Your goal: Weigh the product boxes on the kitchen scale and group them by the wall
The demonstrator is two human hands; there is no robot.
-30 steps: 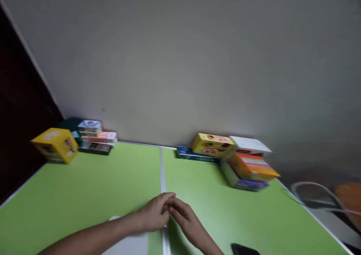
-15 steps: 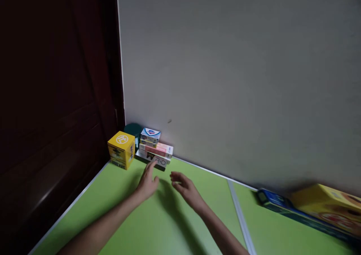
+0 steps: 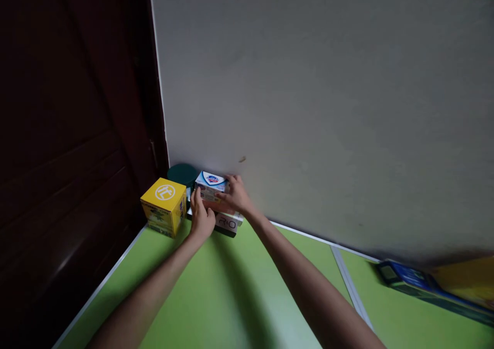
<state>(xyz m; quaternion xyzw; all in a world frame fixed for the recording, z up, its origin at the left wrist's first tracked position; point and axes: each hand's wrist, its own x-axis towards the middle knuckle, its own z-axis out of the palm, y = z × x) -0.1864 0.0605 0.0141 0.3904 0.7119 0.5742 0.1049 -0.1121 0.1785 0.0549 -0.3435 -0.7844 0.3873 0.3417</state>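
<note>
Two small white-and-blue soap boxes [image 3: 212,179] sit one on the other at the top of a stack by the wall. My right hand [image 3: 238,195] is closed round their right end, thumb on the front side. My left hand [image 3: 201,219] has its fingers at their left end, thumb lower down in front. Beneath them lies a pinkish flat box [image 3: 222,205], mostly covered by my hands. At the bottom is a grey-and-black box with "R&O" lettering [image 3: 227,222], its left part behind my left hand.
A yellow cube-shaped box [image 3: 164,205] stands left of the stack. Behind it is a dark green round-lidded container [image 3: 182,174]. A long blue-green box [image 3: 417,282] and a blurred yellow package [image 3: 469,279] lie at the right on the green table [image 3: 309,282]. A grey wall [image 3: 309,107] rises behind.
Both hands have reached forward to the stack, my right hand closing on the soap boxes' right end and my left coming to their left end. The view has shifted slightly.
</note>
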